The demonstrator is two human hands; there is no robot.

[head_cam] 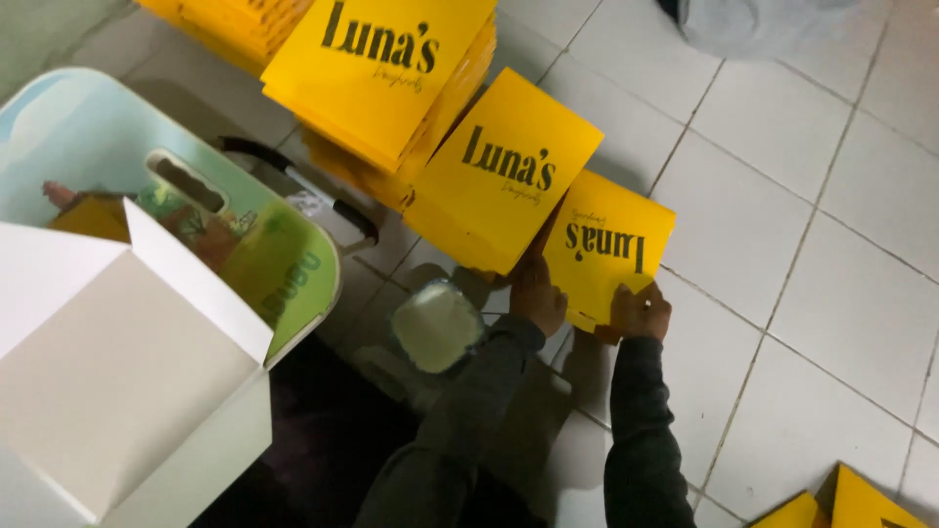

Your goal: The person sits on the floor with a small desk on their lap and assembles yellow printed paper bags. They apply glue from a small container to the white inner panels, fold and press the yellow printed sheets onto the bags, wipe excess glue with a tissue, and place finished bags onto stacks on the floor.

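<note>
A small stack of flat yellow cardboard sheets (608, 244) with dark lettering lies on the white tiled floor. My right hand (641, 311) grips its near edge. My left hand (536, 293) holds its left side, just under the corner of a second yellow stack (504, 166). Both arms wear dark sleeves. A taller yellow stack (381, 68) stands behind, at the top of the view.
A white open box (117, 372) sits at the near left on a pale stool with a cartoon print and a handle slot (186, 181). A clear plastic-wrapped item (437, 326) lies near my left arm. More yellow corners (851, 504) show at the bottom right. Grey fabric (753, 20) is at the top.
</note>
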